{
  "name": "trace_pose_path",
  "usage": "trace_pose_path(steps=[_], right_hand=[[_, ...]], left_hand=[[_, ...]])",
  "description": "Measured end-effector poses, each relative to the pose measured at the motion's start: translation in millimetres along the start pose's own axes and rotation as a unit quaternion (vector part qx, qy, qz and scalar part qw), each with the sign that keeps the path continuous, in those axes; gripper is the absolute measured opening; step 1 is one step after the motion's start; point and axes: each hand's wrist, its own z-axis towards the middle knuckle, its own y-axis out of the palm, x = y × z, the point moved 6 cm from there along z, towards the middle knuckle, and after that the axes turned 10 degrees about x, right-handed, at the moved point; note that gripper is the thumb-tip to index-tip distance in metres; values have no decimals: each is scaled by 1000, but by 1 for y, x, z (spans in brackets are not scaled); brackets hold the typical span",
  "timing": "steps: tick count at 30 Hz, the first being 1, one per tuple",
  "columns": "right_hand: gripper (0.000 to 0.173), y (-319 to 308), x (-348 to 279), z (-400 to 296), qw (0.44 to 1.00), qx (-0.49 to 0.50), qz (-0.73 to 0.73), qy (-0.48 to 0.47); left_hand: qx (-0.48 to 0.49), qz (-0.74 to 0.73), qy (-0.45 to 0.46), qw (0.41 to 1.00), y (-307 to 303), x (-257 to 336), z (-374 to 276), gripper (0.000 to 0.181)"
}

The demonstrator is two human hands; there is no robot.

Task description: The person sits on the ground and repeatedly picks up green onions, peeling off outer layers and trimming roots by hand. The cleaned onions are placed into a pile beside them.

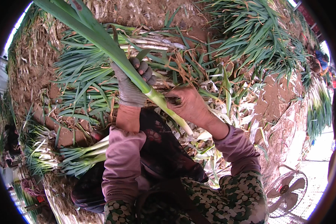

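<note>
My left hand, in a grey fabric glove, is wrapped around a large green onion. The green leaves run up to the upper left, and the pale stalk slants down to the right, its white base over my dark-trousered lap. Bare and curled, my right hand pinches at the side of the pale stalk below the glove; its fingertips are partly hidden. Under the glove lies a pile of green onions with leaves to the left. Stripped husks and dry leaves litter the ground beyond my right wrist.
Peeled green onions lie by my left knee. Larger heaps stand at the upper right and, roots showing, along the top. A floor fan is at the lower right. A person sits far right.
</note>
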Motion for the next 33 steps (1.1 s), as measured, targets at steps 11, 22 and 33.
trace_pose_path(steps=[11,22,33], right_hand=[[21,-10,229,-104,882,-7,-293,369],[22,-22,34,-33,981,59,138,121],[21,-1,7,-31,993,116,30,23]], left_hand=[[-139,-129,10,982,9,19,-13,25],[212,-90,28,973,-24,5,5,68],[425,12,82,901,-28,7,-10,66]])
